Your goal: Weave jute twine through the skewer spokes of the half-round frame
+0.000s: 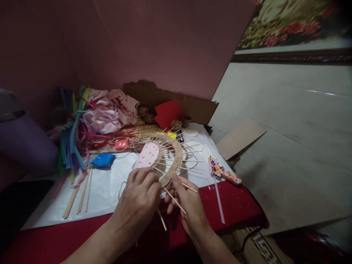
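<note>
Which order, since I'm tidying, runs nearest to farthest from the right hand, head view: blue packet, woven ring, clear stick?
1. Woven ring: touching the right hand.
2. Clear stick: right of that hand.
3. Blue packet: past the left hand.

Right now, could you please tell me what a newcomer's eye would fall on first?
Probably the curved, twine-woven band with thin wooden spokes, held by the bare left hand and bare right hand near the centre. Behind it, a bright red sheet stands out against brown cardboard. A shiny blue packet lies on the white sheet to the left.
</note>
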Tool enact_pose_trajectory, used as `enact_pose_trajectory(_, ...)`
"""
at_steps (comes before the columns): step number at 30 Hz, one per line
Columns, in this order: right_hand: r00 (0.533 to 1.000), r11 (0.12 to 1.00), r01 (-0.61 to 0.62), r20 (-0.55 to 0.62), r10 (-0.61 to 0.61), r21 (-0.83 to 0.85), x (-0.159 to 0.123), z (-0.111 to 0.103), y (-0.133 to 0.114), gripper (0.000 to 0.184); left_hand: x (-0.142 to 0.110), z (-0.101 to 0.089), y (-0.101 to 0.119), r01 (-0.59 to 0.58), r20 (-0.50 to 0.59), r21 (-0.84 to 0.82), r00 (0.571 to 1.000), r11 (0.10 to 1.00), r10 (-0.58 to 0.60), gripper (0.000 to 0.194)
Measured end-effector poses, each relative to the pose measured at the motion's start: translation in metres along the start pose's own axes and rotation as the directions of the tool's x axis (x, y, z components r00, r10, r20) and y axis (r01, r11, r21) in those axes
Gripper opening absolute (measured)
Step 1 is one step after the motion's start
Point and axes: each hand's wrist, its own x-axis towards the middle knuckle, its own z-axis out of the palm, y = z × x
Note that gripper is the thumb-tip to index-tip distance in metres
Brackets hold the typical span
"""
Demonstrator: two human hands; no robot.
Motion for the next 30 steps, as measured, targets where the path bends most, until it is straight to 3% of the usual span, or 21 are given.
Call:
enact_pose_trajectory(13, 0.997, 0.997, 0.055, -0.046, -0.058, -0.055, 0.002, -0.002, 0.007, 0.039, 0.002, -0.001, 0.001, -0.103, 0.015, 0.11, 0.995, 0.989, 0.102, 0.022)
enact_pose_trajectory(30, 0.995, 0.995, 0.059, -0.079, -0.066, -0.083, 0.002, -0.002, 0.01, 0.042, 0.002, 0.0, 0.001, -0.095, 0.006, 0.036, 0.995, 0.995, 0.095, 0.018)
